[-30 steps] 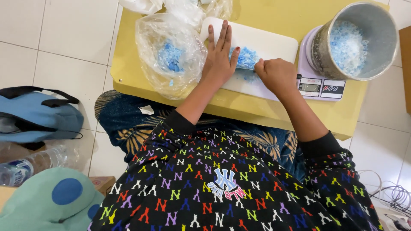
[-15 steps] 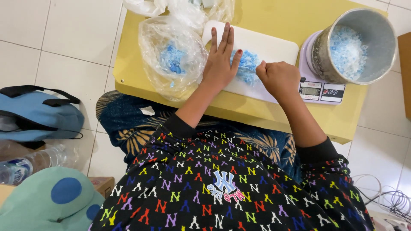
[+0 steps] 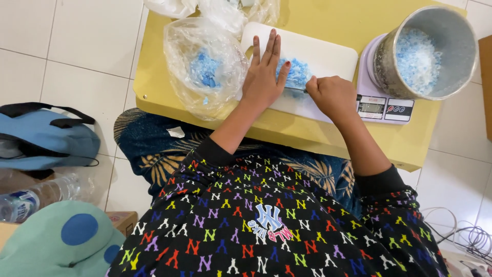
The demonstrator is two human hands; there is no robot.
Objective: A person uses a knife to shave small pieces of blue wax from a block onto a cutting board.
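Left hand (image 3: 265, 77) flat, fingers spread, pressed on blue pile (image 3: 294, 73) atop white cutting board (image 3: 328, 54). Right hand (image 3: 333, 95) fisted around thin blade (image 3: 296, 90), tip at pile edge. Board on yellow table (image 3: 328, 131). Clear plastic bag (image 3: 205, 66) with blue bits just left of board. Metal pot (image 3: 425, 51) of pale blue-white bits on kitchen scale (image 3: 384, 107), right of board.

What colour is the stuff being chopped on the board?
Light blue pile on the white board, head view.
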